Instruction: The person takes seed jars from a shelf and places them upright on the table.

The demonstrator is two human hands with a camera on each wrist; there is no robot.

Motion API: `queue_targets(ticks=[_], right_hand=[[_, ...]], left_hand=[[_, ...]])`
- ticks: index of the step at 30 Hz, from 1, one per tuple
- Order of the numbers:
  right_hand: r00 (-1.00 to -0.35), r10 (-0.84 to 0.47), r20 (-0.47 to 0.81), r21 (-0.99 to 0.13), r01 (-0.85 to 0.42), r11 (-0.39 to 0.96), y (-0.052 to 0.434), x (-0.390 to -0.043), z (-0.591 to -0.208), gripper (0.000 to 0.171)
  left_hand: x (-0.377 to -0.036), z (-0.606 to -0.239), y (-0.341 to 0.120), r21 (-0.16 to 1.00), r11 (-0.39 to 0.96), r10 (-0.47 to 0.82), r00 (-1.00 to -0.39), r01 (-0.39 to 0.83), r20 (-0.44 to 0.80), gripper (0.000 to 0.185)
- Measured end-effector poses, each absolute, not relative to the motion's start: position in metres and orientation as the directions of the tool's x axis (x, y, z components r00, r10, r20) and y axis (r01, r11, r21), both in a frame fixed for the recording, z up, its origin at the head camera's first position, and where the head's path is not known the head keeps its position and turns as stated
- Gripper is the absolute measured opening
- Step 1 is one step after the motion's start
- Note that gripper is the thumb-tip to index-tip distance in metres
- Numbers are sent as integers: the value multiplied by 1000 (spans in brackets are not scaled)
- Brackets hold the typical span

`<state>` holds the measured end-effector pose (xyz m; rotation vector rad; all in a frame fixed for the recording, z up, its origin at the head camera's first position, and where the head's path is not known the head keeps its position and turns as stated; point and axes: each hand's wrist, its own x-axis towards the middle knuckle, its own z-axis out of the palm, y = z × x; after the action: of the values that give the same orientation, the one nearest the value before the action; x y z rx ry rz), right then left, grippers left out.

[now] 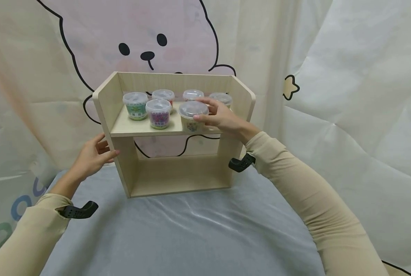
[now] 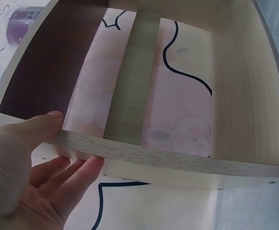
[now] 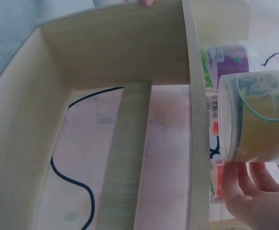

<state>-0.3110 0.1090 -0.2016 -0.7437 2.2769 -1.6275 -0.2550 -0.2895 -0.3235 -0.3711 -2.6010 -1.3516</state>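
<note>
A small two-tier wooden shelf stands on the cloth-covered surface. At its left side panel, my left hand grips the edge; in the left wrist view the thumb lies over the edge and the other fingers touch the outer face. My right hand holds a clear-lidded plastic tub with a yellowish body, just above the front right of the upper tier. In the right wrist view, the held tub is outside the upper board's edge, fingers bent beneath it.
Several lidded tubs stand on the upper tier: a green one, a purple one, a red one and others behind the right hand. Grey-blue cloth spreads beneath the shelf. A printed curtain hangs close behind it.
</note>
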Motion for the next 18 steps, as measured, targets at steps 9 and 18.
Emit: queue_targets(ticks=[9,18], right_hand=[[-816,-571,94,-945,-253,206,112,-296,-209,61],[-789,-601,132,-942,-289,171,111,-285,-220,62]], left_hand=[[-255,-323,-290,775,555,138,-952,303,274,77],[-253,-324,-289,761,561,132,-943,326,306,74]])
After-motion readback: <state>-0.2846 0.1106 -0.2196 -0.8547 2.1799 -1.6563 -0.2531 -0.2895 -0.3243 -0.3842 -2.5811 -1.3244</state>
